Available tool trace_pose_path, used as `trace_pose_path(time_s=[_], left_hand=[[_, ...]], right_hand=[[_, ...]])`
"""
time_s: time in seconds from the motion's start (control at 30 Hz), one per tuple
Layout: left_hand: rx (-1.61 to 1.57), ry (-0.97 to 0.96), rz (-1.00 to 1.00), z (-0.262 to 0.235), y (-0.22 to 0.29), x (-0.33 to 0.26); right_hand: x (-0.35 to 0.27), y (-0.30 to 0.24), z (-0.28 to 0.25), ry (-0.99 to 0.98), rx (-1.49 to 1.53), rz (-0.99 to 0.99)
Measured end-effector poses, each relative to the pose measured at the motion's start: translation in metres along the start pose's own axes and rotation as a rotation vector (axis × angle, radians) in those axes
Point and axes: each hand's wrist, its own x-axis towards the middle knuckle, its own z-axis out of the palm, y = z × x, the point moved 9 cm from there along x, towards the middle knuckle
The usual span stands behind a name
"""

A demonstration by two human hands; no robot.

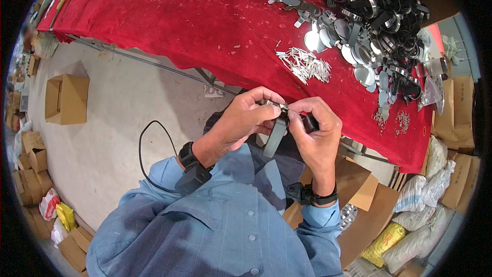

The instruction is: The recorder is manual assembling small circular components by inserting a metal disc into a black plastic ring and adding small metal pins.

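Observation:
My left hand [238, 120] and my right hand [316, 132] meet in front of my chest, just off the near edge of the table. Between them is a metal-and-black band-shaped part [275, 137], whose flat grey strip hangs down. The left thumb and fingers grip its small metal upper end. At the same joint the right thumb and forefinger are pinched, and a dark rounded piece shows beside the right fingers. Whether a tiny pin sits in that right pinch is too small to tell. On the red cloth beyond lies a heap of thin silvery pins [306, 65].
A red-covered table [205, 18] spans the far side. At its right are round metal discs [341, 28], a tall heap of black bands [384, 18] and small wire springs [402, 122]. An open carton [72, 100] stands on the floor left; sacks [415, 195] and cartons crowd the right.

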Motion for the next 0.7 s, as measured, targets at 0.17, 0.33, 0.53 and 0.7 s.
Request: trace_pose_path(time_s=[0.17, 0.33, 0.53, 0.7], left_hand=[[0.012, -0.018, 0.014, 0.002, 0.002, -0.001], [0.000, 0.028, 0.031, -0.004, 0.002, 0.000], [-0.041, 0.050, 0.007, -0.007, 0.001, 0.001], [-0.058, 0.053, 0.029, -0.011, -0.001, 0.001]], right_hand=[[-0.002, 0.004, 0.006, -0.034, 0.064, 0.043], [0.000, 0.024, -0.014, 0.079, 0.066, 0.113], [0.012, 0.061, -0.032, 0.136, -0.060, 0.257], [0.026, 0.067, -0.025, 0.080, -0.284, 0.223]])
